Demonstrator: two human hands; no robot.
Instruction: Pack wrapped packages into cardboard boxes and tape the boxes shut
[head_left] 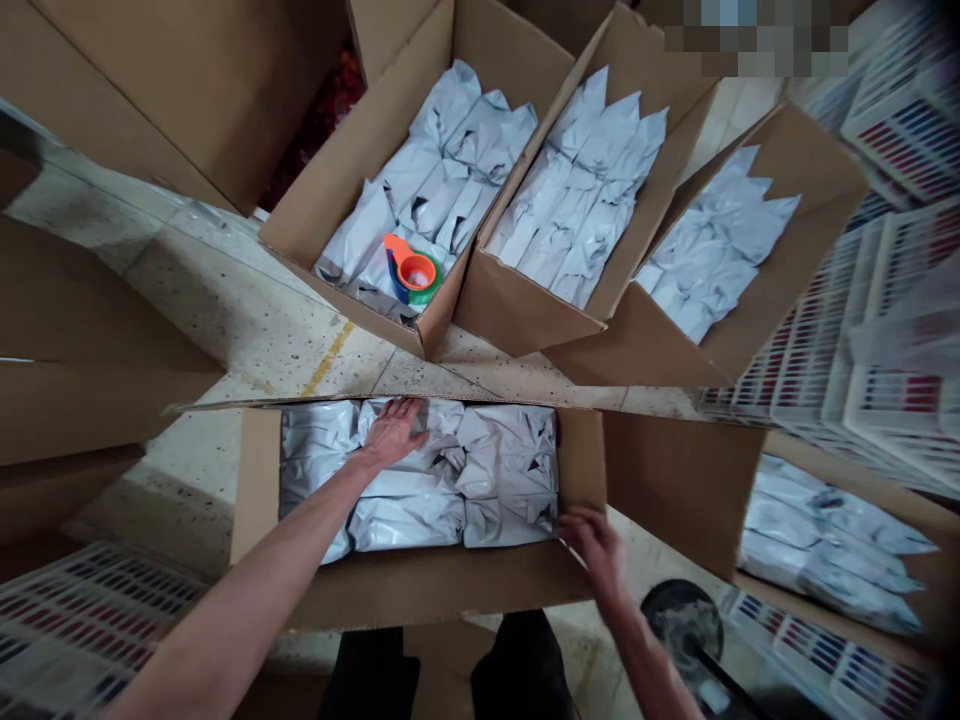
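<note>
Cartons surround you: the open carton [420, 585] at your knees is packed flat with grey plastic pouches [480, 470]. Your left hand [391, 432] lies spread and released on the far pouches; your right hand [596, 548], fingers loosely curled, touches the carton's near right corner, its grip hard to read. A tape dispenser [412, 270] sits in another pouch-filled box [352, 180] beyond.

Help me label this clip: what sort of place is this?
Likely a packing or warehouse floor: open cartons filled with grey bags, a tape dispenser, stacked printed packs. The left hand presses bags; the right hand is at the carton's corner.
</note>
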